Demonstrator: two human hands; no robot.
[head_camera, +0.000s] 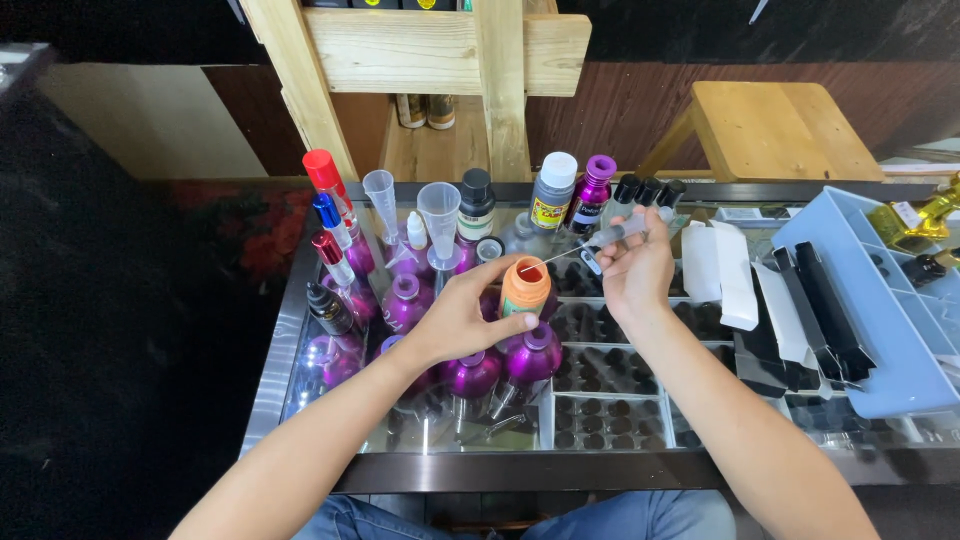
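Over the glass counter (300, 330), your left hand (462, 322) fingers pinch an orange bottle (525, 288); your right hand (637, 268) fingers grip a syringe (618, 234), needle at its mouth, drawing seemingly underway.

Bright overhead light, sharp centre, dark left side

Even light from above falls on the glass tabletop (450, 440), which throws pale glare streaks near its front edge; the purple metallic bottles (470, 372) carry small hard highlights. The left third sinks into near-black shadow. Hands and forearms are crisp, shadows under them soft. Straight edges bow slightly toward the corners, and the wooden stool (775, 125) looks a little soft.
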